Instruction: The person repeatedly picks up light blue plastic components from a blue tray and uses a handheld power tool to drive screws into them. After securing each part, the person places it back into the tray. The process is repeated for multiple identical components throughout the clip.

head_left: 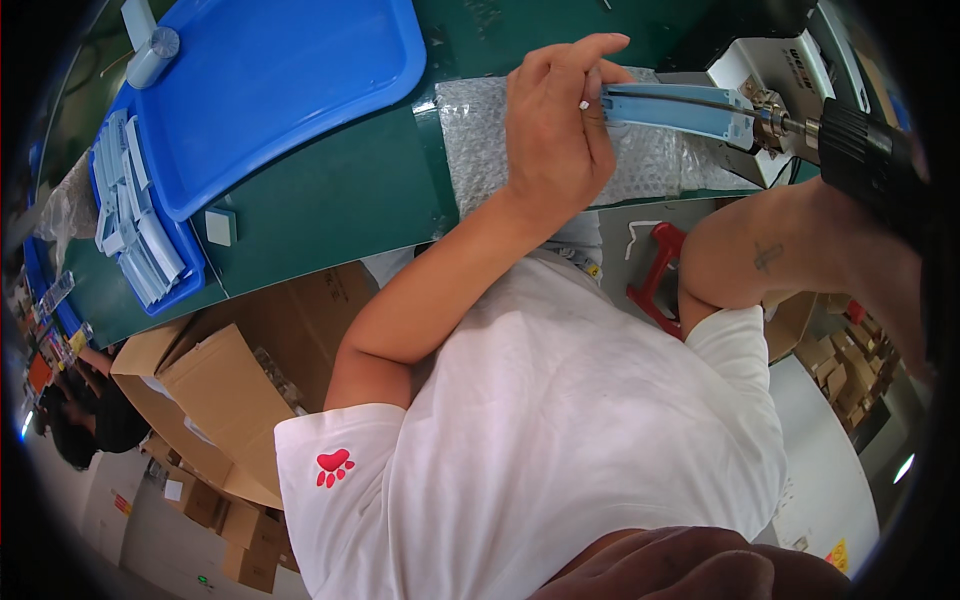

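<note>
My left hand [558,130] pinches one end of a long light-blue plastic part [680,108] with a slot along its length, over a sheet of bubble wrap [470,150]. At the part's other end sits a small metal fitting [771,118], met by the shaft of a black power screwdriver [862,150] lying roughly level. My right hand [890,262] is at the dark right rim behind the driver, its arm leading to the tool. Shadow hides most of its fingers, but it appears to grip the driver.
On the green table [330,200], a large blue tray [300,60] overlaps a smaller one bearing several light-blue parts [130,210]. Nearby lies a small pale block [221,227]. A white box [790,70] stands behind the driver. Below are a cardboard carton [230,390] and red stool [660,275].
</note>
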Tool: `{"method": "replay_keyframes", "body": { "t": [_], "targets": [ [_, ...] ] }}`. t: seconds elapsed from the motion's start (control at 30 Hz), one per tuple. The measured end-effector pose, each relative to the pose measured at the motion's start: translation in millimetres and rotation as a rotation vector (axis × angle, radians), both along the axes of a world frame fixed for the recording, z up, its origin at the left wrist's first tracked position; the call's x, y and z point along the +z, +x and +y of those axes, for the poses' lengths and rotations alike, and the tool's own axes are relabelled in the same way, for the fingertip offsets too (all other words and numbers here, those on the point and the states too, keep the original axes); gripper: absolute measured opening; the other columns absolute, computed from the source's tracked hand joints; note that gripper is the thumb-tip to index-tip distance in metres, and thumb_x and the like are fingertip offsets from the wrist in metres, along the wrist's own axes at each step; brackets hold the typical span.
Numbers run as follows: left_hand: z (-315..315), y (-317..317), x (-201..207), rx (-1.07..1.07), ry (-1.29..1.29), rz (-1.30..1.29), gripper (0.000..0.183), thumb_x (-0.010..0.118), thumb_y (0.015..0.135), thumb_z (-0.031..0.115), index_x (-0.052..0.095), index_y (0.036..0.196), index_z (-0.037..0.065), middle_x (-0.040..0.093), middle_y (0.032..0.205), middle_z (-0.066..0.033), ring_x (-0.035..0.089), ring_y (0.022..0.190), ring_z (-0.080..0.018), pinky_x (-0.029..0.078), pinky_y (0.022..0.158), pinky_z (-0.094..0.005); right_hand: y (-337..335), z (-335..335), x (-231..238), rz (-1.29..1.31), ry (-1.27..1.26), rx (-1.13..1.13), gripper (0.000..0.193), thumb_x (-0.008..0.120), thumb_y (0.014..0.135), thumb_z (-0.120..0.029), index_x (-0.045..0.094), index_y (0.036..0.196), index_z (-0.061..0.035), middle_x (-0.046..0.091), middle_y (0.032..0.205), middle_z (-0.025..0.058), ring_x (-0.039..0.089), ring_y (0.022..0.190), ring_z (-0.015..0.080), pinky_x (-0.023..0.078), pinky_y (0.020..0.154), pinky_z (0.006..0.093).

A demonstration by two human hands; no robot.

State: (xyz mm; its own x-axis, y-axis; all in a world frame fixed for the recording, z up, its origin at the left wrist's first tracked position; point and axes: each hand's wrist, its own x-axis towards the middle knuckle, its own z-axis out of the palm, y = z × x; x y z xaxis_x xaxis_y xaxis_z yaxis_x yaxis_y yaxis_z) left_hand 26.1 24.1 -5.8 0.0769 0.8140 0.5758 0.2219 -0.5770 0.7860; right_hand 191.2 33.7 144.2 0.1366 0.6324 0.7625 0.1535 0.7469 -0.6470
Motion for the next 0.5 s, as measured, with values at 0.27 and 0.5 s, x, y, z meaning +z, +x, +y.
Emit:
{"method": "replay_keyframes", "body": {
  "t": [0.27,0.5],
  "targets": [
    [-0.7,0.9,-0.8,-0.002,0.009,-0.006,0.029,0.043,0.103,-0.004,0.061,0.125,0.006,0.072,0.094,-0.0070,0.062,0.090,-0.0233,0.047,0.083,-0.0338,-8.0,-5.2,-4.2,-0.017,-0.008,0.015,0.054,0.043,0.105,-0.057,0.055,0.103,-0.0044,0.058,0.078,0.0100,0.055,0.052,0.0162,0.045,0.043,0.0270],
    [-2.6,-1.4,-2.0,-0.016,0.037,-0.016,0.029,0.046,0.100,-0.006,0.061,0.121,0.005,0.074,0.096,-0.0074,0.065,0.092,-0.0259,0.046,0.088,-0.0359,-19.5,-12.6,-7.8,-0.033,-0.002,0.032,0.054,0.042,0.105,-0.058,0.055,0.104,-0.0047,0.058,0.078,0.0102,0.055,0.052,0.0163,0.045,0.042,0.0269]
  ]
}}
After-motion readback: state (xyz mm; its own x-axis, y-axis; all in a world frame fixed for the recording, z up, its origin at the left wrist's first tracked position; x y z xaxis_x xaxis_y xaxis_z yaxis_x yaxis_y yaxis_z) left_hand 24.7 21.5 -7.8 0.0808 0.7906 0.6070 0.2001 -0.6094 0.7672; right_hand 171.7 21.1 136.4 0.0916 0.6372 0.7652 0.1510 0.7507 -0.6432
